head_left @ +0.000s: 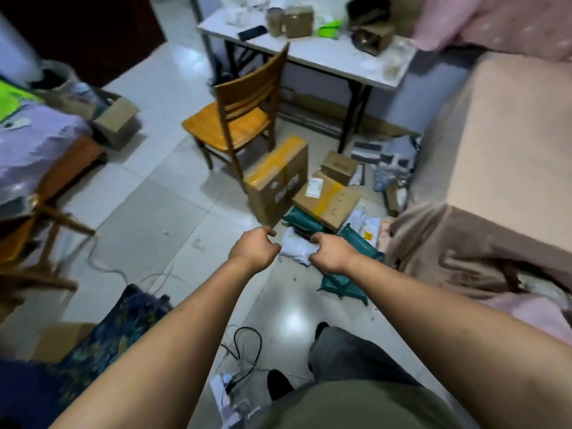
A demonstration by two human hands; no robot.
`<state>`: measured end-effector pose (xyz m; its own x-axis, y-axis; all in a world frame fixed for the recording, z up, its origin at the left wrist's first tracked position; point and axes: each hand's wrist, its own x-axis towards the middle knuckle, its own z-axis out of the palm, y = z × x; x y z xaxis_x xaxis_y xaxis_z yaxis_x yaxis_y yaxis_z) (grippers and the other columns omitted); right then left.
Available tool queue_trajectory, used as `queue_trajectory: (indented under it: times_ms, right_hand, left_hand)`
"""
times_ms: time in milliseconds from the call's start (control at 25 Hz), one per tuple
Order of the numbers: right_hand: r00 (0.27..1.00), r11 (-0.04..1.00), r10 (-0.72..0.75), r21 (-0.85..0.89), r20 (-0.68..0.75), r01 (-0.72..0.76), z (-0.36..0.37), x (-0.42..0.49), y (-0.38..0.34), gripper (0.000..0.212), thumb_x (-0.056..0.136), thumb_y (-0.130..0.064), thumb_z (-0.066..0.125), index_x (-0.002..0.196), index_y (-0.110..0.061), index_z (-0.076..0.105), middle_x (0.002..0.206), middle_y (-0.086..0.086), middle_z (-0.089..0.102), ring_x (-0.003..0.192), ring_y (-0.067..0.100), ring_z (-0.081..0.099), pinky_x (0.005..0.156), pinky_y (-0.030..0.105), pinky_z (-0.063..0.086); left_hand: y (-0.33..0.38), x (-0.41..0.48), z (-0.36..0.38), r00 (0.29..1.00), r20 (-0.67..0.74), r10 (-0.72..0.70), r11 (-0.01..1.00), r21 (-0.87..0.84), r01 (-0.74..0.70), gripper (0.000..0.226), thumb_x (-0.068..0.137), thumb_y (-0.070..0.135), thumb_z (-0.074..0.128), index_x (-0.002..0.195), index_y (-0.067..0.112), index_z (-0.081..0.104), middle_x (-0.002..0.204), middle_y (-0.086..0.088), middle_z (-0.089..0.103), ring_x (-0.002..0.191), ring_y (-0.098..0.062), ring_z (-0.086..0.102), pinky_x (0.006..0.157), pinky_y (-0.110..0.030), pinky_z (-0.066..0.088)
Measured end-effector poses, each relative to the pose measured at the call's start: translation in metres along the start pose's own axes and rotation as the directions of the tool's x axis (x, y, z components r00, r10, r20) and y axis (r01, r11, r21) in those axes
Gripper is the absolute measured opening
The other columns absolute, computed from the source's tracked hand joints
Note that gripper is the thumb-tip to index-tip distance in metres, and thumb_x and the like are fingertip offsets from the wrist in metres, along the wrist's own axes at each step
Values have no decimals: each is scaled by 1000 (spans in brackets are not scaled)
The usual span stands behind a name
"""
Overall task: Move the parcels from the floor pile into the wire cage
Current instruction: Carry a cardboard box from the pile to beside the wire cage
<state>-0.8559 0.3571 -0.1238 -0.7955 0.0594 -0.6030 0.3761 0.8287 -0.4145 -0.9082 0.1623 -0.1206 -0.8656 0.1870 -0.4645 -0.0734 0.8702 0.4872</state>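
Note:
On the floor beside the bed lies the parcel pile: a flat box with yellow tape (328, 201), a small cardboard box (339, 167), green mailers (342, 286) and a white bag (295, 249). A large cardboard box (275, 181) with yellow tape stands tilted on one corner above the pile, blurred. My left hand (255, 249) is closed, pinching that lower corner. My right hand (331, 253) is curled on the edge of the white bag. No wire cage is in view.
A wooden chair (235, 119) stands just behind the tilted box, with a white table (325, 61) of clutter beyond it. The bed (495, 144) runs along the right. Cables (244, 345) trail on the tiles near my feet. Another carton (117, 122) sits at the left.

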Motion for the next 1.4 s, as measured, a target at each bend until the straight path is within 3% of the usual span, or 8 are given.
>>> queue_trajectory:
  times_ms: [280,440,560,760,920,1160,1280,1400]
  right_hand:
    - [979,972,196,138,-51,-188,-31,44,74,61,88,-31,60,146,-20,46,141,17,55,128,34,53,102,37,47]
    - [979,965,199,183,-50,-187,-70,94,78,61,87,-26,60,145,-17,45,135,18,57,119,35,57,92,34,48]
    - [984,967,169,202,-48,-156,-100,140,61,63,89,-27,59,147,-18,39,135,20,53,119,38,56,92,37,50]
    - [994,961,102,262,-43,-87,-130,222,8,68,91,-24,62,152,-23,33,140,16,50,109,33,57,83,31,47]
    - [989,951,147,276,-12,-138,-135,299,-34,68,92,-26,62,154,-19,32,146,18,48,130,36,50,104,37,45]
    - [964,903,267,346,7,-253,-134,411,-84,69,92,-27,61,155,-21,32,142,19,51,129,38,51,107,40,45]
    - [956,876,293,402,-3,-268,-121,465,-88,78,92,-31,60,160,-26,22,149,18,44,134,37,47,111,41,42]
    - [953,852,301,455,-23,-258,-99,519,-76,71,101,-44,51,161,-33,16,156,16,35,139,37,43,115,44,38]
  left_hand:
    - [84,84,41,973,150,174,967,159,-198,50,93,28,64,142,25,55,126,-4,67,112,-26,64,96,-38,54]
    - [113,136,35,980,122,156,967,185,-177,52,92,26,65,142,29,53,136,-2,61,119,-24,61,99,-41,55]
    - [122,179,13,987,55,148,974,166,-155,54,92,28,67,143,31,50,138,-1,57,119,-25,61,98,-42,54]
    - [100,254,-28,994,19,106,978,179,-108,66,90,34,71,150,31,44,143,-3,53,120,-27,59,94,-42,57]
    - [64,330,-61,996,38,79,973,216,-86,67,90,34,69,151,31,43,143,-6,51,119,-29,59,90,-38,56]
    - [7,447,-92,984,157,82,946,297,-127,66,86,39,70,147,35,46,141,-2,51,121,-25,52,92,-43,57]
    - [-11,504,-81,980,182,84,925,352,-144,72,85,44,71,150,34,42,142,-4,50,122,-28,51,96,-48,55]
    - [-21,563,-50,977,196,79,901,405,-154,79,84,45,72,153,34,34,147,-7,44,129,-33,47,104,-51,48]
